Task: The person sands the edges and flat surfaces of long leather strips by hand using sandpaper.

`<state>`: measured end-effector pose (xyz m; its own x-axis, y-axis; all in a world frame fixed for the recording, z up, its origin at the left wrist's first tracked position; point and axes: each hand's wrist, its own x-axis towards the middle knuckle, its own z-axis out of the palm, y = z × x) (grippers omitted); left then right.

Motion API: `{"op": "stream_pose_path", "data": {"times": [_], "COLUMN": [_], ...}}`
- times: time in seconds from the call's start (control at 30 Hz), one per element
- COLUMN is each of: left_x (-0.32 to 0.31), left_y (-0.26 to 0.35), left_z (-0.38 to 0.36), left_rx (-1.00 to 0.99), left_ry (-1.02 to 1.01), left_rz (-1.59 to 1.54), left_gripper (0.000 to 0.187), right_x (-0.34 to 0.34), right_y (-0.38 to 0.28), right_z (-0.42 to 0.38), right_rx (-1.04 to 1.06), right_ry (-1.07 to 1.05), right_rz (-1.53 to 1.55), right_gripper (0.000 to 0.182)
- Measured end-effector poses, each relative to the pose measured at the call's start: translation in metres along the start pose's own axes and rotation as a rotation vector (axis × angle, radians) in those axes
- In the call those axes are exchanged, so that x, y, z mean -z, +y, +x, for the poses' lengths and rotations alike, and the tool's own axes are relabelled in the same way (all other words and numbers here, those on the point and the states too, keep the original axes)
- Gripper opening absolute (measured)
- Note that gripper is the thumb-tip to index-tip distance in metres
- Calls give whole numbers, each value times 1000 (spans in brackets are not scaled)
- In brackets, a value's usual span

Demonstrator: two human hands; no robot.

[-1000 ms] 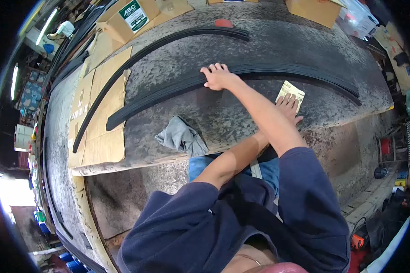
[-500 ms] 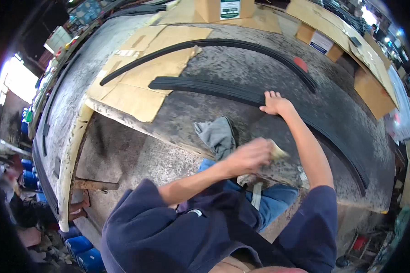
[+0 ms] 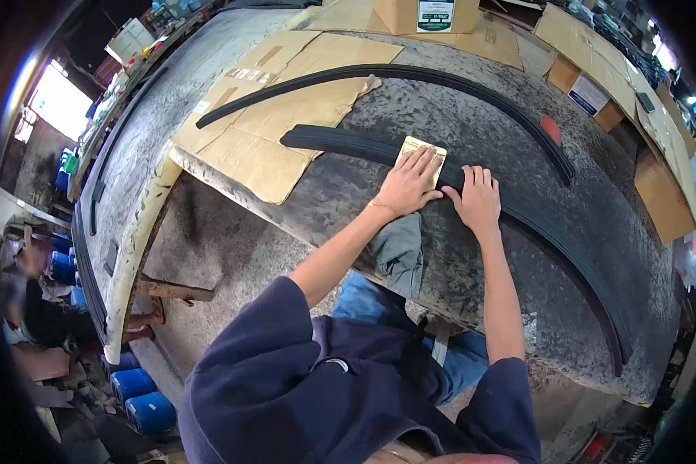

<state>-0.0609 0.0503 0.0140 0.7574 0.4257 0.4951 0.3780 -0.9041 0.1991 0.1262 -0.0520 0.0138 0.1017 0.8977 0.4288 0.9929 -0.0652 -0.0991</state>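
Note:
My left hand (image 3: 408, 183) presses a folded tan sheet with printing, like sandpaper (image 3: 414, 145), onto a long black rubber strip (image 3: 340, 142). Its fingers lie across the sheet, thumb toward the other hand. Just to the right, my right hand (image 3: 477, 203) rests over the same strip and holds it down, fingers reaching past its far edge. From there the strip curves away to the right front of the worktable (image 3: 317, 209). Beyond it lies a second curved black strip (image 3: 410, 71), partly on flattened cardboard (image 3: 267, 166). A grey cloth (image 3: 400, 259) hangs at the near edge, below my left forearm.
Cardboard boxes (image 3: 394, 15) stand at the back, with more cardboard (image 3: 665, 193) at the right. A red piece (image 3: 550, 130) lies near the far strip. Blue containers (image 3: 151, 412) are on the floor at left, where another person (image 3: 50, 313) sits low.
My left hand has moved up from near my lap and set the tan sheet on the strip. My right hand stays on the strip. The view has shifted slightly.

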Motion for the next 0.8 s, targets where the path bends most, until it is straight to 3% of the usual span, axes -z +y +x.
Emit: {"op": "stream_pose_path", "data": {"times": [0.1, 0.23, 0.37, 0.5, 0.6, 0.7, 0.73, 0.8], "left_x": [-1, 11, 4, 12, 36, 49, 67, 17], "left_y": [6, -25, -14, -14, -74, -126, -115, -61], "left_z": [-4, 3, 6, -10, -32, -34, -35, -35], "left_rx": [-19, -145, -37, -144, -38, 443, 619, 123], "left_ry": [-31, -69, 14, 27, 58, -7, -32, 26], "left_rz": [114, 45, -4, 41, 103, 170, 200, 254], "left_gripper": [79, 65, 57, 46, 36, 39, 40, 48], "right_x": [3, 0, 11, -1, -3, -4, -6, -4], "right_y": [-3, -3, -9, -3, -7, -6, -5, -1], "right_z": [0, 0, 1, -1, -1, -8, -9, -2], "right_rx": [6, -1, -45, -6, 15, -20, -19, -14], "right_ry": [16, 17, -35, 25, 71, 63, 54, 38], "right_rz": [-15, -38, -20, -22, -43, -50, -24, -2], "right_gripper": [66, 65, 65, 67, 68, 68, 67, 66]}}
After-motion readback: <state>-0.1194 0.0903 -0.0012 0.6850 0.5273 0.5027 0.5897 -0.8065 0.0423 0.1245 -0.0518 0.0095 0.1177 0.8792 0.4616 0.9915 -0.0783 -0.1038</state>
